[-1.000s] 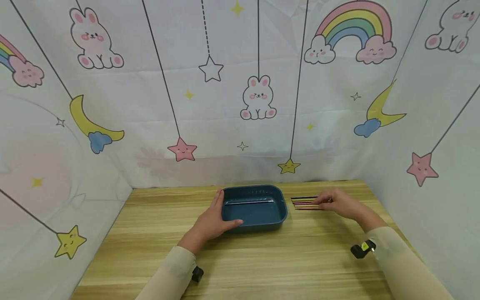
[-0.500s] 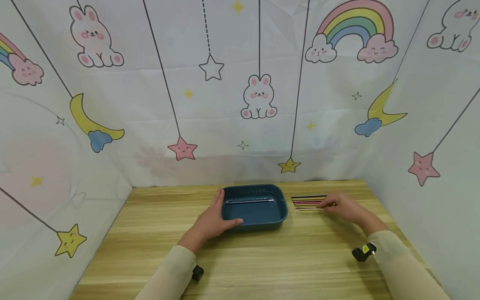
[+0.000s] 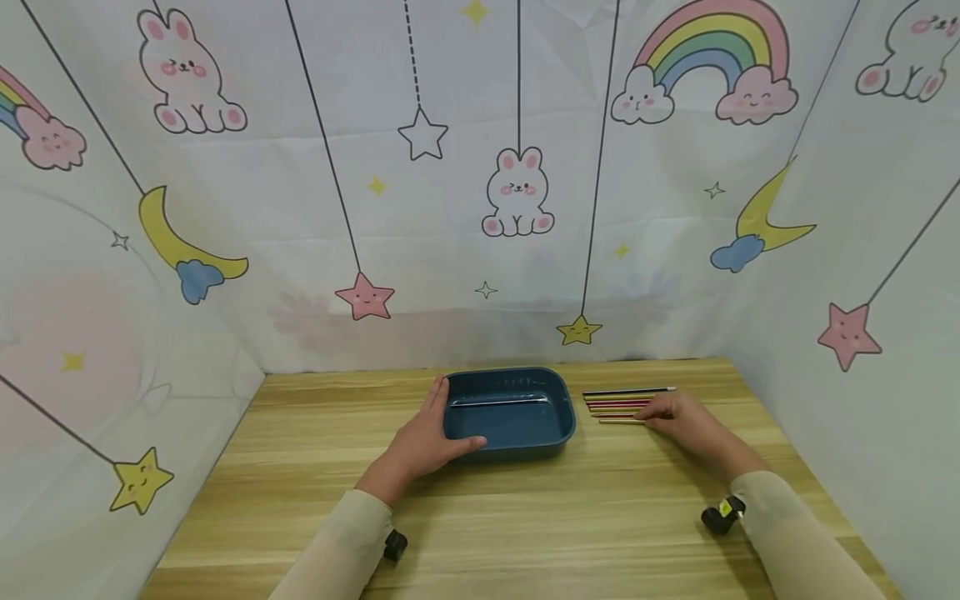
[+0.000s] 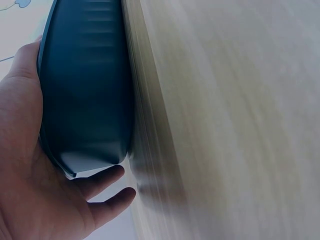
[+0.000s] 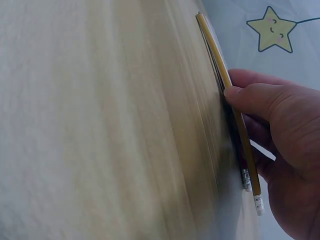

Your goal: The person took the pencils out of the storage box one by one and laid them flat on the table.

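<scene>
My left hand [image 3: 418, 437] holds a dark blue plastic bin [image 3: 551, 442] by its left end, the thumb over the near rim and the fingers along the left side. In the left wrist view, two fingertips [image 4: 120, 197] show below the bin's end. One dark, thin pencil [image 3: 498, 403] lies lengthwise inside the bin. To the right, my right hand [image 3: 693, 425] pinches a yellow pencil [image 5: 215, 47] with a white eraser, between thumb and fingers. It is the nearest of a row of pencils [image 3: 611, 401] in dark, yellow and red colours, whose right ends are partly behind the hand.
A wood-grain table [image 3: 480, 533] carries everything. White fabric walls [image 3: 450, 250] printed with rabbits, stars and rainbows stand close behind the bin and at both sides. Black wrist cameras [image 3: 722, 517] sit on the sleeves.
My right hand has shifted slightly toward me, drawing the yellow pencil away from the row's near side. More of the dark pencil at the back now shows. The left hand and bin stay put.
</scene>
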`<state>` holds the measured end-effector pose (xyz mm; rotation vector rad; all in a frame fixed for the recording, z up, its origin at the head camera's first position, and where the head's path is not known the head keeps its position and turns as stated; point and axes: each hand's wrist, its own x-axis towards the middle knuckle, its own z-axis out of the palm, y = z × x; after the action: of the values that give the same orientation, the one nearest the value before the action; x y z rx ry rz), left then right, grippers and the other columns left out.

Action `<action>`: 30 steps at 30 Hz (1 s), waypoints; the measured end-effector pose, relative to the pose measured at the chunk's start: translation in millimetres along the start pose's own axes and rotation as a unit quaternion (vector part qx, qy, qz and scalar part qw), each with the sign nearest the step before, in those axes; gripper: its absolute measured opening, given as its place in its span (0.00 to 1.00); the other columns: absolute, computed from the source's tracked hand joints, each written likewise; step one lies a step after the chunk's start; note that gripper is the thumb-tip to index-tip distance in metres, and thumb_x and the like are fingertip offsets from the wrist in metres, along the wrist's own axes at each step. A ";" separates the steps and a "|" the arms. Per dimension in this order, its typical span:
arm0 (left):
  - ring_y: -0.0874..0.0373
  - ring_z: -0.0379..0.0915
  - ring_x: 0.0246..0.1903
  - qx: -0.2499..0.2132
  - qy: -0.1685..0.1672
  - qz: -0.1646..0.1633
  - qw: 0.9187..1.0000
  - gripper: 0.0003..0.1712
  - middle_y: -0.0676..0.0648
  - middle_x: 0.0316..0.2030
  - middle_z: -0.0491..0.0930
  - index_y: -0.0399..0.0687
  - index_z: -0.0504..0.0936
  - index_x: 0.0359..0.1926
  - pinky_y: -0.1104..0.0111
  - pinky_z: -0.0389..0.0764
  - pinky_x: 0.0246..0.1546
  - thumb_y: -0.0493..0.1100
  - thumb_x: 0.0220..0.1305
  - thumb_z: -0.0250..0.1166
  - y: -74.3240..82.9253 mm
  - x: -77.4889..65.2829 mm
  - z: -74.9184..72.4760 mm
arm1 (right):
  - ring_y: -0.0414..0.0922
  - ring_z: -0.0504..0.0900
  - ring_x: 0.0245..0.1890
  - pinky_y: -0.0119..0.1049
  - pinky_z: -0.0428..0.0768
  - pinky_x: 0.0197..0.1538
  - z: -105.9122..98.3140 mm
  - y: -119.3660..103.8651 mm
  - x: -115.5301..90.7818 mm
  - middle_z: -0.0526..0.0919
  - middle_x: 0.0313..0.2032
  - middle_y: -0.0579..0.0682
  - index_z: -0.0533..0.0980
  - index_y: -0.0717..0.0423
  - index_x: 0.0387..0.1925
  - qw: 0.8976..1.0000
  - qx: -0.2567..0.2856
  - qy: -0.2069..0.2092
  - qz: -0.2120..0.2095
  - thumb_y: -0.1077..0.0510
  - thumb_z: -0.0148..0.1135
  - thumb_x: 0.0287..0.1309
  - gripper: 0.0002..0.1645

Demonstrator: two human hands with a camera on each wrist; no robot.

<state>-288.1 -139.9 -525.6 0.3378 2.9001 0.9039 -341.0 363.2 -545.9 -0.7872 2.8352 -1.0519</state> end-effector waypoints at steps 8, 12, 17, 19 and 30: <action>0.36 0.63 0.80 -0.003 0.000 0.000 1.000 0.78 0.44 0.91 0.36 0.47 0.38 0.91 0.40 0.73 0.73 0.79 0.62 0.73 -0.1 0.3 0.6 | 0.49 0.89 0.51 0.38 0.86 0.51 5.5 0.3 -1.9 0.92 0.48 0.51 0.94 0.54 0.47 0.999 -0.009 0.028 -0.031 0.70 0.74 0.69 0.12; 0.36 0.64 0.80 0.000 -0.003 -0.002 1.000 0.78 0.45 0.91 0.35 0.48 0.37 0.91 0.40 0.74 0.72 0.80 0.63 0.73 -0.9 0.4 1.0 | 0.45 0.87 0.47 0.37 0.86 0.48 8.8 2.0 -0.1 0.91 0.45 0.47 0.94 0.53 0.46 0.998 -0.020 0.037 -0.053 0.71 0.75 0.67 0.13; 0.36 0.64 0.80 -0.001 -0.003 0.000 1.000 0.78 0.45 0.91 0.35 0.48 0.37 0.92 0.40 0.74 0.72 0.80 0.62 0.73 -1.6 0.5 0.7 | 0.42 0.86 0.43 0.37 0.85 0.44 10.4 4.1 1.2 0.90 0.42 0.45 0.94 0.54 0.46 0.997 -0.023 0.038 -0.058 0.71 0.75 0.66 0.13; 0.36 0.64 0.80 -0.002 -0.002 0.000 1.000 0.78 0.45 0.91 0.35 0.48 0.37 0.92 0.40 0.74 0.72 0.80 0.62 0.73 -1.7 0.5 0.4 | 0.43 0.86 0.44 0.38 0.85 0.45 9.8 4.6 1.9 0.90 0.43 0.44 0.94 0.53 0.46 0.998 -0.027 0.037 -0.051 0.71 0.75 0.67 0.13; 0.33 0.64 0.79 0.000 -0.001 0.007 1.000 0.80 0.43 0.90 0.37 0.47 0.38 0.92 0.37 0.74 0.71 0.83 0.61 0.70 -2.5 0.7 0.8 | 0.51 0.87 0.49 0.44 0.86 0.52 11.3 1.1 3.8 0.90 0.44 0.45 0.94 0.51 0.45 0.998 -0.043 0.047 -0.019 0.70 0.75 0.67 0.13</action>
<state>-289.1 -141.3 -527.6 0.3582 2.8991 0.9065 -342.8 355.3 -554.7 -0.8229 2.9746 -1.0038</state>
